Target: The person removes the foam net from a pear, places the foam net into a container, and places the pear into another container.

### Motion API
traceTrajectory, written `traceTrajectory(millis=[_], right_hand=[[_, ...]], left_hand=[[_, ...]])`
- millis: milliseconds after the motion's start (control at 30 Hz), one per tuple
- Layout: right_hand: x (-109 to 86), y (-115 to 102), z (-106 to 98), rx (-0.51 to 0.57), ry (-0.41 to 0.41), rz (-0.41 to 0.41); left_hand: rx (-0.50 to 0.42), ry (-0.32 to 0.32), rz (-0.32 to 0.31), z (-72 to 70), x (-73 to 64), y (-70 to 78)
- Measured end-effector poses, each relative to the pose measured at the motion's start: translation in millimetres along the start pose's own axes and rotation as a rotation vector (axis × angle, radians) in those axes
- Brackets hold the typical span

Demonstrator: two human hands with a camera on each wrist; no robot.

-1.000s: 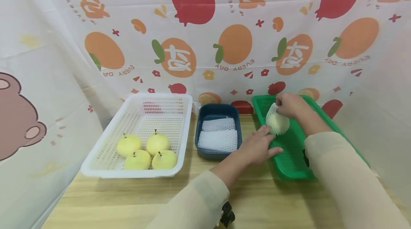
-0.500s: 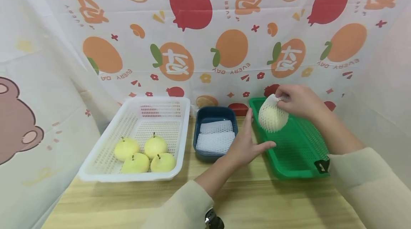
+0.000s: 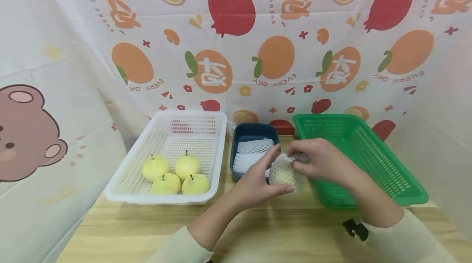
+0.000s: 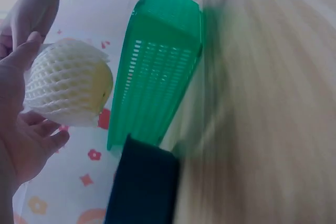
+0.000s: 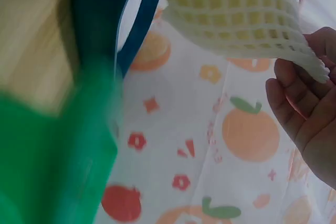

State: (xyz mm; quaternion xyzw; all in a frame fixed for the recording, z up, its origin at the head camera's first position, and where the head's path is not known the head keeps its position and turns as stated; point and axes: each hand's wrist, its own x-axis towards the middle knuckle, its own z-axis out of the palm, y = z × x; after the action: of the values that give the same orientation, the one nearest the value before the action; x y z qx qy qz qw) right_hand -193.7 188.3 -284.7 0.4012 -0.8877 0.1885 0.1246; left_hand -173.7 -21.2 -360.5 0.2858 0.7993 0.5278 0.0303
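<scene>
A pale yellow pear point(image 3: 283, 176) in a white foam net point(image 5: 236, 17) hangs above the table between my hands. My right hand point(image 3: 313, 158) pinches the gathered end of the net. Beside the pear, my left hand point(image 3: 254, 183) has its fingers and thumb spread around its near left side, fingertips right at the net. In the left wrist view, the bare end of the pear point(image 4: 102, 87) pokes out of the net's wide opening. Behind my left hand, a dark blue bin point(image 3: 246, 130) contains flat white foam nets point(image 3: 247, 158), partly hidden by that hand.
On the left stands a white basket point(image 3: 156, 199) with several yellow pears point(image 3: 166, 183) grouped near its front. A green basket point(image 3: 398, 168) stands on the right. Behind them hangs a fruit-print cloth point(image 3: 243, 58). Wooden tabletop point(image 3: 147, 226) runs along the front.
My right hand has lifted the netted pear out of the green basket and brought it left and nearer. My left hand has spread, and the pear now sits between its fingers and thumb.
</scene>
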Motion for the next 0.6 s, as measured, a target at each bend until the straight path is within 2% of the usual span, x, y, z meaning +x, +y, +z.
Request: traceTrajectory(millis=[67,167,300,433,600], right_hand=[[-1.0,-4,10,0.054,0.009,-0.008],[-3.1,-7,27,0.15,0.023,0.025],[-4.1,-9,46,0.235,0.012,0.079],[-0.8,-10,62,0.247,-0.029,0.088],[4.4,-12,74,0.235,-0.046,0.101]], left_hand=[[0.011,-0.004,0.008,-2.0,-6.9,-4.2],[0.026,-0.005,0.024,-4.6,-15.1,-11.8],[0.032,-0.044,-0.017,-10.0,-22.9,-21.5],[0.09,-0.078,-0.072,-17.4,-26.3,-28.5],[0.193,-0.063,-0.066,-24.6,-23.0,-31.6]])
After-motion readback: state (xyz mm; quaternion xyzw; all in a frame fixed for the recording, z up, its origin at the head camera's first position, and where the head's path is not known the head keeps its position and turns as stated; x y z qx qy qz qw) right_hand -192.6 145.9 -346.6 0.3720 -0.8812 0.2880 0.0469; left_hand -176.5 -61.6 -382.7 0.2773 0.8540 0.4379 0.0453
